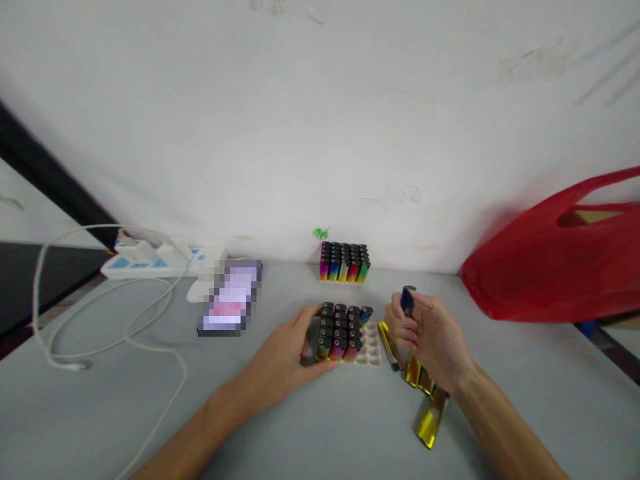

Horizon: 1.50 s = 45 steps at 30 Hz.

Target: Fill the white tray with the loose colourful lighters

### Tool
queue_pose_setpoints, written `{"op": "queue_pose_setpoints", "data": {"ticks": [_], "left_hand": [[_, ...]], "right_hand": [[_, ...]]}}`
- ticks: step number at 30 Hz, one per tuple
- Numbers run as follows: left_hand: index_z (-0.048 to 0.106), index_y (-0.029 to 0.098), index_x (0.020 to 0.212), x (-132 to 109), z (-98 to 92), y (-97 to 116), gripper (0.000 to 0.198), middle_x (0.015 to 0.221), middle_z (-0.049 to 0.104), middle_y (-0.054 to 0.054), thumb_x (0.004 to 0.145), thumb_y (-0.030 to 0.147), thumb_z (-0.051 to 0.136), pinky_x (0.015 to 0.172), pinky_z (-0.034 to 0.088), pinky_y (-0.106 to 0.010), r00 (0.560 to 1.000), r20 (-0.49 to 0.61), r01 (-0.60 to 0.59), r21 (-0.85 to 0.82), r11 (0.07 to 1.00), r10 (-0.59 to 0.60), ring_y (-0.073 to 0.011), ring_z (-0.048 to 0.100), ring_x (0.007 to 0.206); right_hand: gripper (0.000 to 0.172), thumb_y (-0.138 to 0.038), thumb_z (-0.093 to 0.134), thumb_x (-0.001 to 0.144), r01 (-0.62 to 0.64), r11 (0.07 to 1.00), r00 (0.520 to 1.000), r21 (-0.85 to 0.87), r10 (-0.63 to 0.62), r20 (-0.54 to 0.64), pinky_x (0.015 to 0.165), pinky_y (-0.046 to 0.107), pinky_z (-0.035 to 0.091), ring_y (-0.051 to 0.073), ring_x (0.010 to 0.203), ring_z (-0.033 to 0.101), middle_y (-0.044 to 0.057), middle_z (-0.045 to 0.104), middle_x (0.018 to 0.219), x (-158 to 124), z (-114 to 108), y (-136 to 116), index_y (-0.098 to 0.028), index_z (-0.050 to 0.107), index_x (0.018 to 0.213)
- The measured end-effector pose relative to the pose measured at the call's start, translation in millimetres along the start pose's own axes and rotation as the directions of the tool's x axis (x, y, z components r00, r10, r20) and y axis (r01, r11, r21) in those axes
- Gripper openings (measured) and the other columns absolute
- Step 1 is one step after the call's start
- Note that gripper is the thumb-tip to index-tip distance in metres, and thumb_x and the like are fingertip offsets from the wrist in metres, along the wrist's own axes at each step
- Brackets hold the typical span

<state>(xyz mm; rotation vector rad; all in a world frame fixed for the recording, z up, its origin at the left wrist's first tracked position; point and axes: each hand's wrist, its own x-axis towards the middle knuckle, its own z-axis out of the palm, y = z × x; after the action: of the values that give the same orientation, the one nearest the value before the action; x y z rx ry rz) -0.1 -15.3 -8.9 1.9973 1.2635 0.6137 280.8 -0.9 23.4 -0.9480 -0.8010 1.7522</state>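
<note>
- The grey table fills your view, with a white wall behind it; everything you handle sits near its middle, within easy reach of both arms.
- At three o'clock the red plastic bag lies slumped against the wall, well apart from your hands.
- At nine to ten o'clock a white power strip and its looping cable lie beside a phone, off to the side of the working patch.
- At twelve o'clock a full tray of lighters stands against the wall, apart from the one in front of you.
- Dead centre, the part-filled tray holds upright lighters on its left side; the empty sockets face your right, nearest the hand that carries.
- Your left hand rests open against the tray's left edge, it seems to steady it.
- Your right hand is clamped on a blue lighter, held upright at two o'clock of the tray, cap up like those already seated.
- Gold foil strips lie just under that wrist, at five o'clock.
</note>
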Motion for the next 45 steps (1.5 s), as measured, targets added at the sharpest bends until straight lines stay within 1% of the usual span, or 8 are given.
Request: {"op": "queue_pose_setpoints", "data": {"ticks": [3, 5, 10, 18, 25, 31, 36, 45], "left_hand": [[0.050, 0.026, 0.157, 0, 0.3, 0, 0.074, 0.119, 0.076, -0.008, 0.094, 0.044, 0.085, 0.078, 0.058, -0.039, 1.000, 0.009, 0.010, 0.021, 1.000, -0.010, -0.0271, 0.072, 0.088], [0.049, 0.027, 0.158, 0, 0.5, -1, 0.075, 0.119, 0.077, -0.008, 0.094, 0.043, 0.086, 0.081, 0.059, -0.040, 1.000, 0.008, 0.011, 0.016, 1.000, -0.012, -0.0280, 0.073, 0.092], [0.050, 0.028, 0.156, 0, 0.9, -1, 0.075, 0.128, 0.076, -0.009, 0.093, 0.042, 0.087, 0.090, 0.060, -0.042, 1.000, -0.004, 0.000, -0.002, 1.000, 0.000, -0.0316, 0.075, 0.106], [0.051, 0.027, 0.157, 0, 1.2, -2, 0.075, 0.130, 0.075, -0.010, 0.093, 0.043, 0.087, 0.094, 0.060, -0.043, 1.000, -0.003, 0.004, 0.006, 1.000, -0.004, -0.0334, 0.075, 0.110], [0.054, 0.027, 0.154, 0, -1.2, 1, 0.073, 0.126, 0.077, -0.009, 0.091, 0.041, 0.088, 0.097, 0.061, -0.044, 1.000, -0.002, 0.014, -0.028, 1.000, -0.014, -0.0337, 0.076, 0.110], [0.052, 0.028, 0.157, 0, 1.6, -2, 0.077, 0.140, 0.074, -0.010, 0.091, 0.039, 0.090, 0.102, 0.060, -0.044, 0.999, -0.029, -0.015, -0.038, 0.999, 0.014, -0.0336, 0.074, 0.119], [0.052, 0.028, 0.156, 0, 1.9, -3, 0.076, 0.131, 0.077, -0.009, 0.091, 0.041, 0.089, 0.095, 0.061, -0.043, 1.000, -0.010, 0.010, -0.013, 1.000, -0.010, -0.0332, 0.076, 0.110], [0.052, 0.027, 0.157, -1, 2.0, -5, 0.076, 0.127, 0.077, -0.010, 0.092, 0.041, 0.088, 0.102, 0.060, -0.047, 0.999, -0.027, -0.024, -0.027, 0.999, 0.023, -0.0352, 0.075, 0.117]], "right_hand": [[0.056, -0.069, 0.068, 0.092, -0.037, 0.999, 0.996, 0.003, 0.036, 0.079, 0.046, 0.024, 0.018, 0.012, 0.058, 0.010, -0.009, 0.021, 0.066, 1, 2, 4, -0.025, 0.044, 0.067], [0.062, -0.074, 0.064, 0.094, -0.044, 0.999, 0.993, -0.011, 0.045, 0.107, 0.044, 0.024, 0.014, 0.012, 0.056, 0.008, -0.010, 0.018, 0.064, 2, 2, 8, -0.026, 0.038, 0.065], [0.058, -0.066, 0.058, 0.097, -0.042, 0.998, 0.996, -0.049, 0.045, 0.070, 0.044, 0.026, 0.008, 0.011, 0.053, 0.006, -0.011, 0.015, 0.060, 5, 0, 22, -0.027, 0.033, 0.062], [0.050, -0.057, 0.053, 0.096, -0.033, 0.999, 0.998, 0.008, 0.033, 0.054, 0.043, 0.026, 0.007, 0.010, 0.050, 0.006, -0.011, 0.014, 0.058, 4, 4, 31, -0.027, 0.032, 0.061], [0.062, -0.070, 0.058, 0.098, -0.053, 0.999, 0.997, 0.006, 0.053, 0.058, 0.044, 0.026, 0.007, 0.010, 0.051, 0.006, -0.011, 0.014, 0.059, 7, 2, 27, -0.027, 0.035, 0.061], [0.067, -0.076, 0.066, 0.092, -0.052, 0.999, 0.995, -0.004, 0.052, 0.089, 0.044, 0.026, 0.008, 0.009, 0.051, 0.008, -0.011, 0.016, 0.058, 7, 2, 23, -0.027, 0.034, 0.061], [0.066, -0.074, 0.065, 0.092, -0.076, 0.997, 0.994, -0.032, 0.079, 0.078, 0.044, 0.026, 0.005, 0.009, 0.051, 0.007, -0.011, 0.015, 0.059, 8, 0, 25, -0.027, 0.032, 0.061], [0.057, -0.066, 0.058, 0.093, -0.067, 0.996, 0.995, -0.053, 0.071, 0.068, 0.044, 0.026, 0.007, 0.010, 0.050, 0.006, -0.012, 0.014, 0.058, 7, 0, 30, -0.027, 0.032, 0.061]]}}
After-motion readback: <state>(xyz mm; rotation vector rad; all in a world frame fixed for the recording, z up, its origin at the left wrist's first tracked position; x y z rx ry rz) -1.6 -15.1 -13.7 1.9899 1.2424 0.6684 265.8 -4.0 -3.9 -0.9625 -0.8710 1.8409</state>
